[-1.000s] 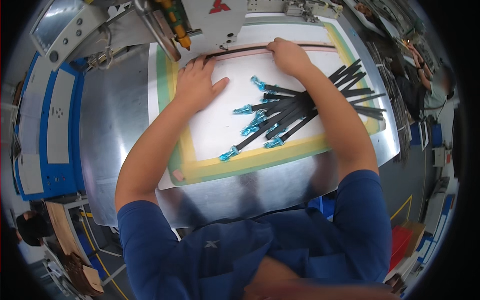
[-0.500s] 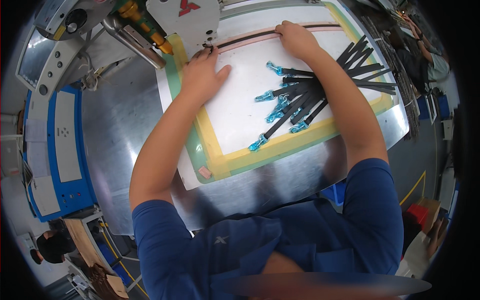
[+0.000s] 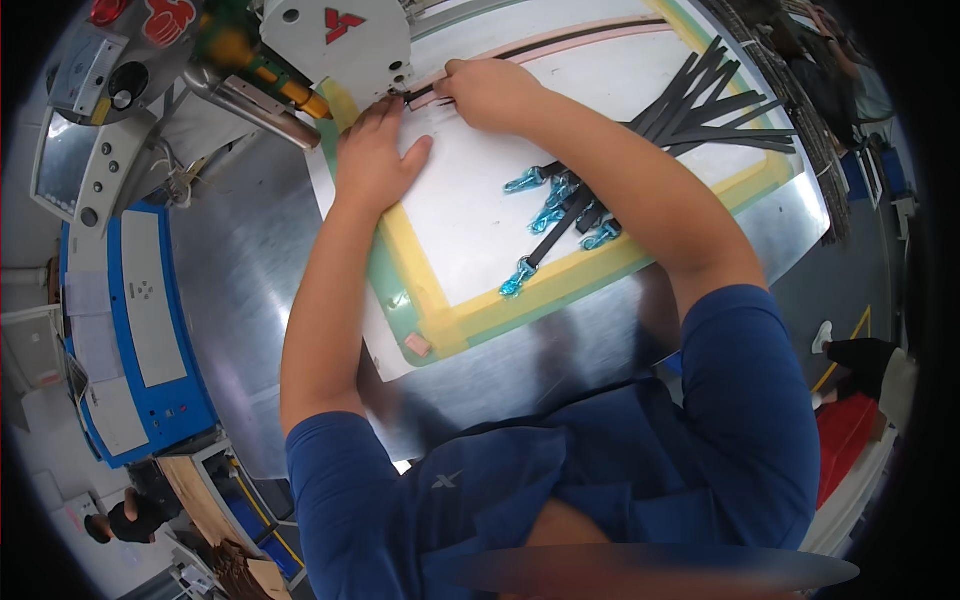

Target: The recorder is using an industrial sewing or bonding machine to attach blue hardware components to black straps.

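Note:
A long black strap (image 3: 560,38) lies in a pink-edged channel along the far side of the white work board (image 3: 470,220). My right hand (image 3: 490,95) is closed at the strap's left part, fingers bent down on it. Beside it, my left hand (image 3: 375,165) lies flat, thumb spread, its fingertips at the strap's left end below the white machine head (image 3: 335,40). Under my right forearm rests a fanned pile of black straps (image 3: 700,105), with blue-wrapped metal clasps (image 3: 518,277) on their near ends. The forearm hides part of the pile.
Yellow and green tape (image 3: 520,305) borders the board, which sits on a shiny metal table (image 3: 250,330). A brass-coloured cylinder and metal tube (image 3: 260,115) stand left of my left hand. A blue-and-white cabinet (image 3: 150,310) is at left. Other people are in the background.
My right hand has slid left along the strap, close to my left hand. My right forearm now covers more of the strap pile. The whole view has shifted slightly.

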The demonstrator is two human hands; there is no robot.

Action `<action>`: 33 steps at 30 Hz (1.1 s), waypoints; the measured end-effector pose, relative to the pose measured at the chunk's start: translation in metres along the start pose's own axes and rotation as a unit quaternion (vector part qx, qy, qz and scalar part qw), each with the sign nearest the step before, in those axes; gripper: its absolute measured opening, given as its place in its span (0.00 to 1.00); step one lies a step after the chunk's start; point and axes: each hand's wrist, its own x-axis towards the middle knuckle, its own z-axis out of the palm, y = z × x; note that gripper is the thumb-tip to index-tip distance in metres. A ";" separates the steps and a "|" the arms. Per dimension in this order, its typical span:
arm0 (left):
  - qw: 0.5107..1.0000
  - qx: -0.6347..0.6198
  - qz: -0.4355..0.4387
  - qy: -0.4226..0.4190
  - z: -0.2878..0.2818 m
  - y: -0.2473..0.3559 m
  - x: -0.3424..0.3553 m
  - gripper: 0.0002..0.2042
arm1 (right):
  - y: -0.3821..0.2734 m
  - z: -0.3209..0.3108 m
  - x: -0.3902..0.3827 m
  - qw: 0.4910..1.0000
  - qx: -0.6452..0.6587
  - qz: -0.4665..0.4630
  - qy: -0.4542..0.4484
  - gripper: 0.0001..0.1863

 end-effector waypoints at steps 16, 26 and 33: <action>0.997 0.030 -0.041 -0.063 -0.009 0.007 0.003 0.36 | -0.008 0.002 -0.001 0.999 -0.023 -0.026 0.004 0.23; 0.997 0.028 -0.038 -0.055 -0.008 0.010 0.003 0.34 | -0.004 0.008 0.000 1.000 -0.018 -0.018 -0.002 0.23; 0.998 0.026 -0.031 -0.043 -0.011 0.018 0.011 0.33 | -0.001 0.002 -0.002 0.999 -0.029 -0.014 0.016 0.21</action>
